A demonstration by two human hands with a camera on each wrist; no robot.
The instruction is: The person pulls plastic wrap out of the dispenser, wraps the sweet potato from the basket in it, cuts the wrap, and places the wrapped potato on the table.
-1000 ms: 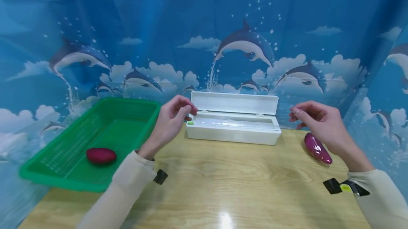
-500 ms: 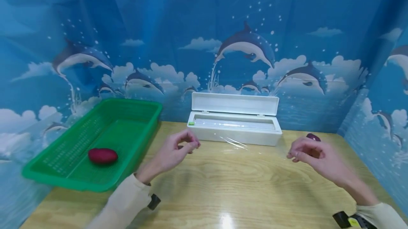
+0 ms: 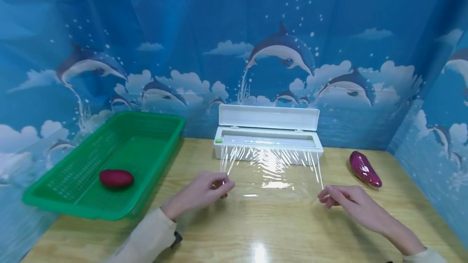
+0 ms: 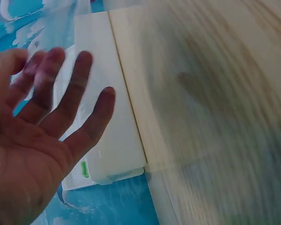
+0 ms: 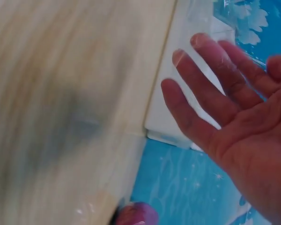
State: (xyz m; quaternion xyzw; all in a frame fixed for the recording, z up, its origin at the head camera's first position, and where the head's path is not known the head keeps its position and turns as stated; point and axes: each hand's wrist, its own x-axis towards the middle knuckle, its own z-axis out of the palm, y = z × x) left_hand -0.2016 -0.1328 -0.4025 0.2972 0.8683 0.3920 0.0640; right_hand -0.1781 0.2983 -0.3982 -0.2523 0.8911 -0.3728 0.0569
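A sheet of clear plastic wrap (image 3: 268, 173) stretches from the white wrap dispenser box (image 3: 268, 155) toward me, shining with creases. My left hand (image 3: 204, 194) pinches its near left corner between thumb and index finger, and the near right corner is pinched by my right hand (image 3: 356, 204). In the left wrist view, the other fingers of the left hand (image 4: 51, 112) are spread apart. The right wrist view shows the right hand (image 5: 239, 108) in a similar pose. The dispenser's lid (image 3: 268, 117) stands up at the back.
At left, a green plastic basket (image 3: 172, 145) holds a dark red sweet potato (image 3: 116, 178). A glossy purple sweet potato (image 3: 365, 169), seemingly in film, lies on the wooden table (image 3: 278, 230) at right. A dolphin-print curtain (image 3: 204, 19) hangs behind.
Both hands have come from beside the dispenser toward me and lower, drawing the plastic wrap out over the table. The box, basket and sweet potatoes stay put.
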